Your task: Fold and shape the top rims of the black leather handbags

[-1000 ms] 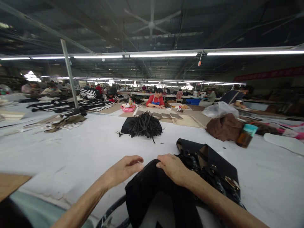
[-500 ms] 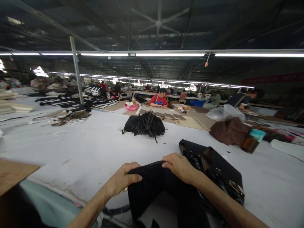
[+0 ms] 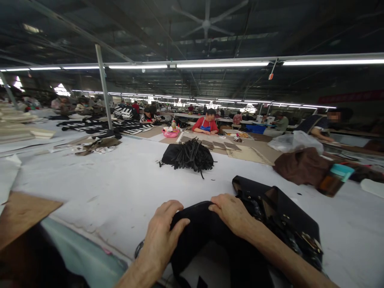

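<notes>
A black bag (image 3: 207, 236) stands in front of me on the white table (image 3: 99, 188). My left hand (image 3: 163, 234) grips its top edge at the left, fingers curled over the rim. My right hand (image 3: 229, 212) presses on the same edge at the right, fingers bent down over it. Just behind my right hand lies a pile of black bags with brown lining and gold hardware (image 3: 282, 216).
A heap of black straps (image 3: 189, 155) lies mid-table. A brown cloth bundle (image 3: 301, 165), a clear plastic bag (image 3: 295, 142) and a tilted jar with a teal lid (image 3: 333, 180) sit at the right. A brown board (image 3: 21, 212) lies at the left edge. Other people work at far tables.
My left hand has gone from a loose pinch beside the bag to gripping its top edge. The view has shifted left and down a little.
</notes>
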A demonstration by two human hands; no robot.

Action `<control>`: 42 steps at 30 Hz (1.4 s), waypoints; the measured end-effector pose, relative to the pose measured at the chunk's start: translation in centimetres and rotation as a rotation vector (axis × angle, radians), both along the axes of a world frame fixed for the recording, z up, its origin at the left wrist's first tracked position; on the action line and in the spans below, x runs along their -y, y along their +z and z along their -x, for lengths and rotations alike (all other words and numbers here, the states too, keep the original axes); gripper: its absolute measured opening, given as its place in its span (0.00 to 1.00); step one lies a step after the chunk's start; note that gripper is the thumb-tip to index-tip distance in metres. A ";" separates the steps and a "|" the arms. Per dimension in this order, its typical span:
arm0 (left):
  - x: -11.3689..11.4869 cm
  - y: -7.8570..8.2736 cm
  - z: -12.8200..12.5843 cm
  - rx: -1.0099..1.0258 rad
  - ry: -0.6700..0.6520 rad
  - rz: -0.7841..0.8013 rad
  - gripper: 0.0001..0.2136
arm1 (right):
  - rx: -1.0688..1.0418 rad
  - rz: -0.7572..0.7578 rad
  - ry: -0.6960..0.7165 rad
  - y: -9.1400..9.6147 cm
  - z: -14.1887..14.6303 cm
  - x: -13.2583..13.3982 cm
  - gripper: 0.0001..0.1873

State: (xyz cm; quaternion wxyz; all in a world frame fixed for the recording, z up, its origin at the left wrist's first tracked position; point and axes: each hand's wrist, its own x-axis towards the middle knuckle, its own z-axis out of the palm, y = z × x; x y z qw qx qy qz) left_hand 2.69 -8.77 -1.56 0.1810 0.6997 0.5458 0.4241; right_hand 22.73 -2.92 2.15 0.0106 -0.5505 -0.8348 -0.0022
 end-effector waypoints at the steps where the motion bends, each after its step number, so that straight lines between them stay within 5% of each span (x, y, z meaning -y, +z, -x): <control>1: 0.2 -0.2 -0.4 -0.018 0.041 -0.012 0.05 | 0.007 0.000 -0.003 0.0 0.1 0.1 0.13; 11: -0.3 -2.3 -2.4 -0.156 0.106 -0.232 0.09 | -0.010 -0.037 -0.030 -0.2 0.1 0.3 0.12; 27: -1.9 -2.1 -1.0 -0.243 0.052 -0.136 0.09 | -0.014 -0.007 -0.012 0.3 1.5 -0.3 0.12; 34: -2.1 -1.6 -0.7 -0.179 -0.008 -0.103 0.10 | -0.002 0.000 -0.007 0.7 1.3 -0.3 0.21; 42: -3.1 -1.7 -0.9 -0.231 0.027 -0.058 0.11 | 0.000 0.030 0.053 1.2 2.9 -1.3 0.12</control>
